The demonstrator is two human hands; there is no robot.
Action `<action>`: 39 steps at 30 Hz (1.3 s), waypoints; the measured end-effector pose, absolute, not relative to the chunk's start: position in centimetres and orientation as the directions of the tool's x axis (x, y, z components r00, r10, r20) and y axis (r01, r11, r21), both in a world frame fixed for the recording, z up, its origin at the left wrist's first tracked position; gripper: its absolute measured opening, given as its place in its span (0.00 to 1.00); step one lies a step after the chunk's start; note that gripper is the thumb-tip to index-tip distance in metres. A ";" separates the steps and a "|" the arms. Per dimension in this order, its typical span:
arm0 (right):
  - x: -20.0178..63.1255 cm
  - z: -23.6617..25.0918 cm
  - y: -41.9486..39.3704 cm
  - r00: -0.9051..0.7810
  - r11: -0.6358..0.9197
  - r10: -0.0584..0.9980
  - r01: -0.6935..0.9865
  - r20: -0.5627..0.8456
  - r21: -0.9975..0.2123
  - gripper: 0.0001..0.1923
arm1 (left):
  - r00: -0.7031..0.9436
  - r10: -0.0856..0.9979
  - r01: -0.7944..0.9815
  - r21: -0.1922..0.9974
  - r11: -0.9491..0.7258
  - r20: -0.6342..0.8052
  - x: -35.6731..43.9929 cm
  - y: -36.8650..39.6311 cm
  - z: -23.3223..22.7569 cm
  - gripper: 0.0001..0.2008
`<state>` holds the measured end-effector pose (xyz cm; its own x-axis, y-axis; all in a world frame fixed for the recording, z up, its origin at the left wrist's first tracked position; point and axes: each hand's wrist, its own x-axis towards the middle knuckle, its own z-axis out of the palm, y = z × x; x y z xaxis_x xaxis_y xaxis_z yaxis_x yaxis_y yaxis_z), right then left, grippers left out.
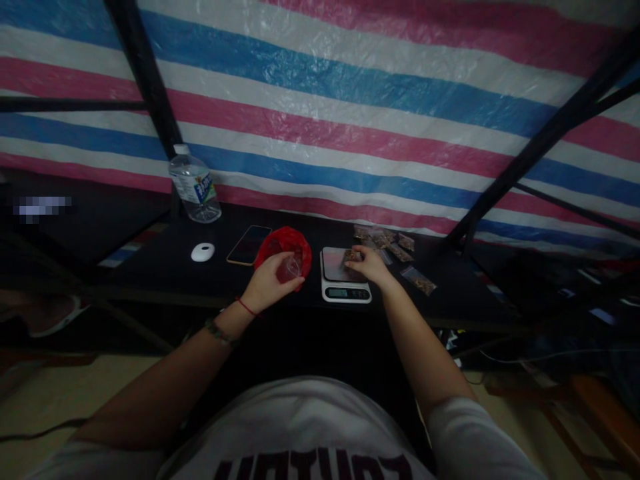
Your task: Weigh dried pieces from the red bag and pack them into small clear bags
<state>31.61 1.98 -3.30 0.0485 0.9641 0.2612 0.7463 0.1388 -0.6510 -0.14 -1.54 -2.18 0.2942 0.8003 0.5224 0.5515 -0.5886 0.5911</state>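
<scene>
My left hand (pixel 270 280) holds a small clear plastic pouch (pixel 291 269) in front of a red plastic bag (pixel 286 241) on the dark table. My right hand (pixel 367 265) rests on the platform of a small white digital scale (pixel 345 277), its fingers on a little pouch of brown bits (pixel 352 255) lying there. Several filled clear pouches (pixel 385 241) lie just behind and right of the scale, and one more pouch (pixel 421 281) lies to the right.
A phone (pixel 249 245) and a white oval object (pixel 203 252) lie left of the red bag. A water bottle (pixel 194 185) stands at the back left. Black frame poles (pixel 145 73) and a striped tarp (pixel 350 100) rise behind the table (pixel 165 267).
</scene>
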 end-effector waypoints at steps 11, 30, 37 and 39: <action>24.5 -0.9 -0.2 -0.144 0.352 0.934 0.523 0.326 -0.776 0.25 | 0.318 0.799 0.574 0.568 -0.590 0.510 0.3 -1.5 -2.5 0.32; 21.0 1.0 -2.9 -0.433 0.600 0.799 0.524 0.417 -0.605 0.23 | 0.427 0.723 0.545 0.484 -0.685 0.543 0.0 -2.1 -1.7 0.28; 20.9 2.6 -3.5 -0.481 0.625 0.779 0.543 0.402 -0.561 0.15 | 0.432 0.736 0.538 0.506 -0.675 0.522 0.2 -2.4 -1.6 0.28; 20.8 3.3 -3.8 -0.502 0.637 0.769 0.552 0.396 -0.538 0.14 | 0.425 0.741 0.532 0.518 -0.670 0.520 0.3 -2.5 -1.5 0.28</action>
<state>20.83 -3.81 3.27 -0.5023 0.7689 0.3956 0.5519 0.6373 -0.5379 0.29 -2.49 -1.54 0.4255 0.7406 0.5201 0.5325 -0.6696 0.5178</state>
